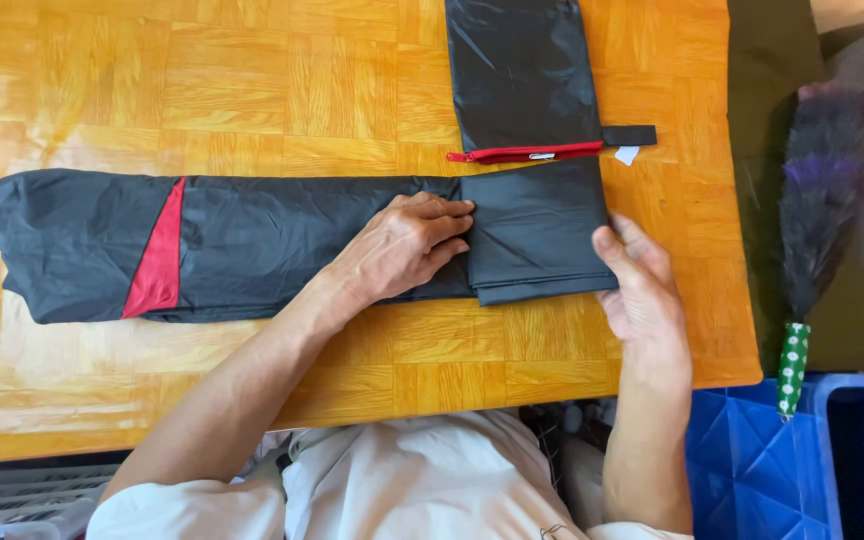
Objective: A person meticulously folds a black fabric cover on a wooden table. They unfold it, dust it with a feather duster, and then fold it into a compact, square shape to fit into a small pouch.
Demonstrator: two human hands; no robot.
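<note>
- Head view: long black cloth (252, 245) with a red stripe (157, 262) lies flat across the wooden table (252, 90), running left to right, already narrowed into a strip.
- Its right end is doubled over into a squarish folded block (537, 235), sitting on top of the strip, edges roughly flush.
- Left hand (407, 245): palm down, fingers flat and together, pressing the cloth just left of the fold edge, fingertips touching that edge. Not gripping, just pinning.
- Right hand (642, 295): loosely open, thumb on the block's near right corner, fingers curled at its right side. Looks like it steadies the edge; whether fingers go under the layers, can't tell.
- Far side: black pouch (517, 70) with a red zipper (527, 153) along its near edge, a small strap at its right, touching or just shy of the folded block.
- Right of the table, well apart: feather duster (817, 220) with a green dotted handle, over a blue crate (782, 460).
- Step in hand, as I read it: folding the strip up from the right end, one fold made and being flattened.
- Next move calls for: keeping the left palm on the crease so layers don't slide, right hand lifting the block and turning it over leftward onto the strip, edges kept aligned. Cloth looks slick, so it may creep or spring open if pressure lets off.
- Most of the strip to the left remains unfolded.
</note>
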